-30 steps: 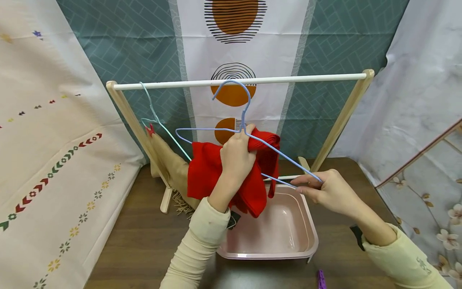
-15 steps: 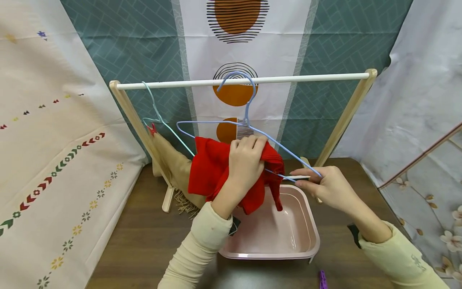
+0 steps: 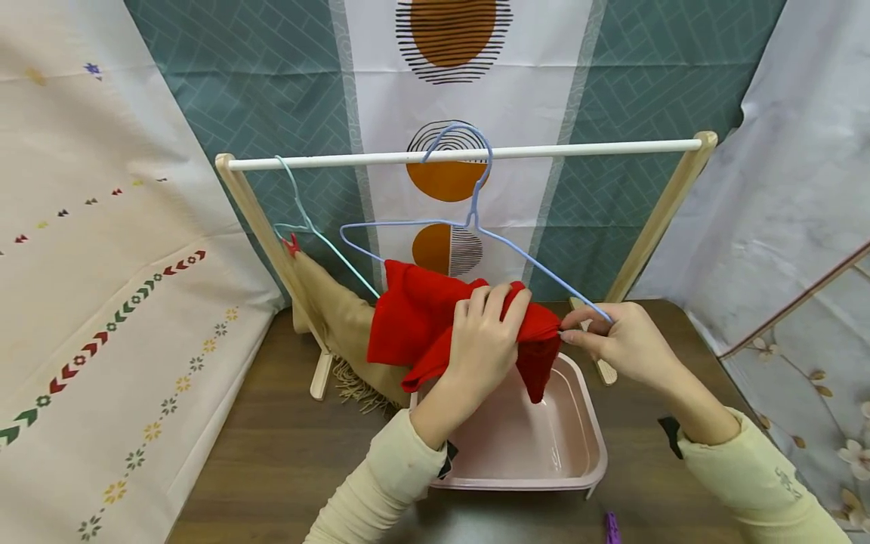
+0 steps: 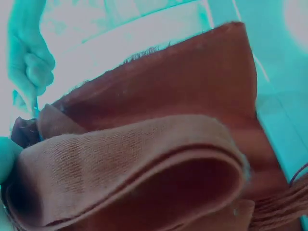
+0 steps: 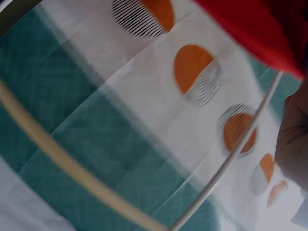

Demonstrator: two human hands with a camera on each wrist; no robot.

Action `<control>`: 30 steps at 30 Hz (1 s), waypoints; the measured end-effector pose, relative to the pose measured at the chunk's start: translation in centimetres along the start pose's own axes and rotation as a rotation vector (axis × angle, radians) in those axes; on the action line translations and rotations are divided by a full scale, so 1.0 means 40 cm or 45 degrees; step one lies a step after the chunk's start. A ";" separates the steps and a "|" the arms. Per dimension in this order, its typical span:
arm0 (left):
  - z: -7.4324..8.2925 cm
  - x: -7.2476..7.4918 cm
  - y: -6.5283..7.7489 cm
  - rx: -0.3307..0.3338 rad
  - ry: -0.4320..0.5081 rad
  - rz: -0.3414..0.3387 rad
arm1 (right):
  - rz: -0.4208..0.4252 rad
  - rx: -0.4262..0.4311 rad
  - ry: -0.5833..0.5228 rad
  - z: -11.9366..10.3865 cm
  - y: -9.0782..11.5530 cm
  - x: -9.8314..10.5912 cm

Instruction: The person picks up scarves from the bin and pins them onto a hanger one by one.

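Note:
A light blue hanger (image 3: 523, 253) is held up in front of the rack, its hook overlapping the white rail in the head view. Folded red cloth (image 3: 414, 310) drapes over the hanger's lower bar. My left hand (image 3: 479, 340) grips the cloth near its right part, fingers curled over the top. With thumb and fingers, my right hand (image 3: 625, 344) pinches the hanger's right corner, right at the cloth's end. In the left wrist view the cloth (image 4: 115, 149) shows as a broad loop. Cloth hides most of the hanger's lower bar.
A mint hanger (image 3: 343, 261) hangs from the rail's (image 3: 584, 149) left end. A red clip (image 3: 292, 244) fastens a beige fringed scarf (image 3: 333, 302) to it. Below my hands stands a pink basin (image 3: 516, 453). A purple clothespin (image 3: 612, 529) lies at the table's front.
My left hand has let go of the hanger's neck and moved down and right with the cloth, which now reaches the right hand. The hanger's hook has risen to the rail's height.

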State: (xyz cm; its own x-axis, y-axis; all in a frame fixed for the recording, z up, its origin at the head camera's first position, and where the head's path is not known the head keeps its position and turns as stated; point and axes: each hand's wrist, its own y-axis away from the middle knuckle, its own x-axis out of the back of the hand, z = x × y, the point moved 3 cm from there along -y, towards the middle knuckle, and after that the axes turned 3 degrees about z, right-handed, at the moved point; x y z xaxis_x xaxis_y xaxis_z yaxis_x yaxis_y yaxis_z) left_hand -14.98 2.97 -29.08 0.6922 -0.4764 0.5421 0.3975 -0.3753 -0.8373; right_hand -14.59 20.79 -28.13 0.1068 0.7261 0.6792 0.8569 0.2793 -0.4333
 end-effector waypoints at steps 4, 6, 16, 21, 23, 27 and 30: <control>0.013 0.009 0.012 0.024 0.072 -0.009 | -0.036 0.065 0.005 0.018 -0.013 0.030; 0.021 0.013 0.015 0.031 0.053 0.010 | -0.064 0.078 -0.007 0.022 -0.017 0.042; 0.043 0.007 0.035 0.204 0.108 0.087 | -0.125 0.100 -0.009 0.032 -0.029 0.078; 0.060 0.014 0.041 0.149 0.319 0.076 | -0.138 0.185 -0.048 0.047 -0.027 0.079; 0.067 0.018 0.044 0.141 0.359 0.055 | -0.147 0.200 -0.061 0.053 -0.026 0.079; 0.076 0.027 0.052 0.151 0.410 0.027 | -0.163 0.213 -0.085 0.060 -0.024 0.080; 0.072 0.034 0.050 0.156 0.463 0.037 | -0.176 0.228 -0.110 0.059 -0.028 0.080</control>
State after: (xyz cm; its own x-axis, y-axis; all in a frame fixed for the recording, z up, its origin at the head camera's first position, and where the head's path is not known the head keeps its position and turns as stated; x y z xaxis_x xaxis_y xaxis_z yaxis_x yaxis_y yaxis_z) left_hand -11.52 3.88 -30.21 0.4543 -0.7444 0.4894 0.4653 -0.2702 -0.8429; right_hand -16.39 24.26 -26.88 -0.0550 0.7222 0.6895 0.7563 0.4810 -0.4434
